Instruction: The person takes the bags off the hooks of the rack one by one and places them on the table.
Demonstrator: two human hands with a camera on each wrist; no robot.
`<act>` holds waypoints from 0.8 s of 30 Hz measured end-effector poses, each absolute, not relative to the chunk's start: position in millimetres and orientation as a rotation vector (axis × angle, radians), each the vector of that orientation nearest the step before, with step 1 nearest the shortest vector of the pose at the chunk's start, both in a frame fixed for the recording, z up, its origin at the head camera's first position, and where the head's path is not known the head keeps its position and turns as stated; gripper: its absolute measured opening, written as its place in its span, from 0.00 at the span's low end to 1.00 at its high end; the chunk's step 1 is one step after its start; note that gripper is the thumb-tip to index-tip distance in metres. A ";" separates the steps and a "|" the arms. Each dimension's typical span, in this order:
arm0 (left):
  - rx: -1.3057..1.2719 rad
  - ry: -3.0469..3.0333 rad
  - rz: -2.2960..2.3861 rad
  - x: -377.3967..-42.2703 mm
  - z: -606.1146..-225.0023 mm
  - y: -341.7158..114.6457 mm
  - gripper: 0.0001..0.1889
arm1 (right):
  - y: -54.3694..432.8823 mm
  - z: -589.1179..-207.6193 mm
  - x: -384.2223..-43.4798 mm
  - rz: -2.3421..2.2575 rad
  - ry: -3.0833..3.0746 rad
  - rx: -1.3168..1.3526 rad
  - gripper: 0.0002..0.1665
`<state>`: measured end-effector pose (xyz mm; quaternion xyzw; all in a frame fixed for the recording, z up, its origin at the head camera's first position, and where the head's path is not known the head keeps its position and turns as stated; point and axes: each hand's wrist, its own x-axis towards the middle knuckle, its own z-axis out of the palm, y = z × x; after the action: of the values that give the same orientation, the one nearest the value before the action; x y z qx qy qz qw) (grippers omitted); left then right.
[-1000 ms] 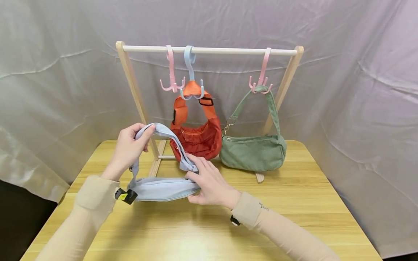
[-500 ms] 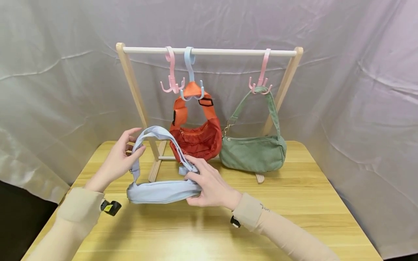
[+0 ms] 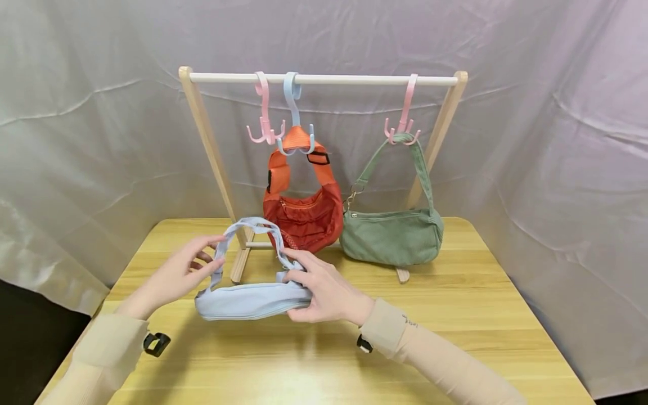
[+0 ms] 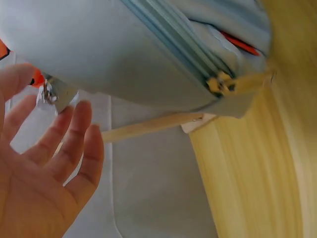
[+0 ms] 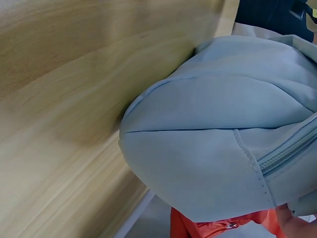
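Note:
A light blue shoulder bag is held low over the table, its zip side toward me and its strap arching above. My right hand grips the bag's right end, thumb below and fingers over the strap's base. My left hand is at the left side of the strap, fingertips and thumb right at it. In the left wrist view, the left fingers are loosely bent and spread beside a metal strap buckle. A gold zip pull shows at the bag's end.
Behind stands a wooden rack with a white rail. A red-orange bag hangs from a blue hook, a green bag from a pink hook. Another pink hook hangs at left without a bag.
My left hand has moved down and outward from the strap's top to its left side. The strap's arch has sunk lower. The right hand has kept its grip, nearly still.

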<state>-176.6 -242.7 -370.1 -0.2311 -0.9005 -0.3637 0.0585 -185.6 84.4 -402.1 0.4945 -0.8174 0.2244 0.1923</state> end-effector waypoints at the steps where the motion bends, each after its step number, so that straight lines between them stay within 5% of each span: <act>1: -0.716 -2.746 -1.093 -174.6 -371.6 -243.6 0.22 | 84.3 -402.3 -185.3 0.626 -2.301 1.395 0.26; 10: -0.756 -2.910 -1.023 -158.2 -380.4 -250.1 0.13 | 82.5 -402.1 -183.8 0.717 -2.390 1.399 0.34; 24: -0.896 -2.892 -1.371 -153.8 -396.4 -261.4 0.21 | 80.6 -412.2 -198.0 1.275 -2.515 1.226 0.38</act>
<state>-153.8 -261.4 -396.4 -0.2686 -0.8665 -0.4109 -0.0908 -198.0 80.6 -412.2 0.3986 -0.8175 0.4143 0.0336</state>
